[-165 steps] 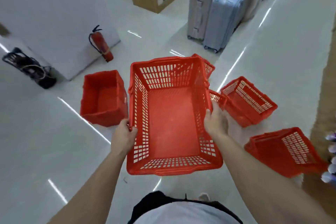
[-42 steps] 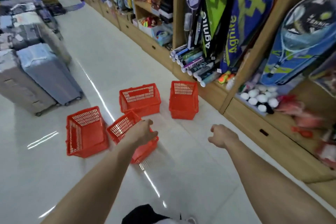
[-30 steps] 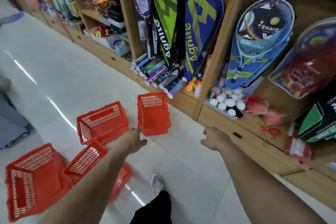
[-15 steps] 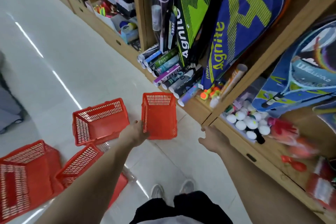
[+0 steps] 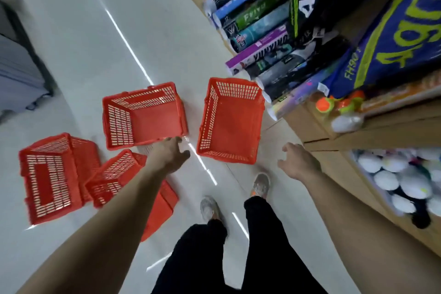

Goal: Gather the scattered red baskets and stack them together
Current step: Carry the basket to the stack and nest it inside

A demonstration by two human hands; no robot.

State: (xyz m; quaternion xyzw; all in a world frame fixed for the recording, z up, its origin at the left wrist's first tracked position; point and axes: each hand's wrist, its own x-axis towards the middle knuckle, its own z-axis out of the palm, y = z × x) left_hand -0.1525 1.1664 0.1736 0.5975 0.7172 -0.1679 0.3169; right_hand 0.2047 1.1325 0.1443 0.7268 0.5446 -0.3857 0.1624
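A: Target?
B: Upright basket (image 5: 230, 122) on the floor (image 5: 95, 43), dead ahead between my hands, long axis pointing away. My left hand (image 5: 170, 155) is nearer than right hand (image 5: 298, 162); both loosely open, empty.

Red slotted plastic. Right basket (image 5: 230, 124) stands upright, open side up; middle basket (image 5: 143, 114) just beside it; left basket (image 5: 51, 176) and leaning basket (image 5: 112, 174) lie tipped, touching.
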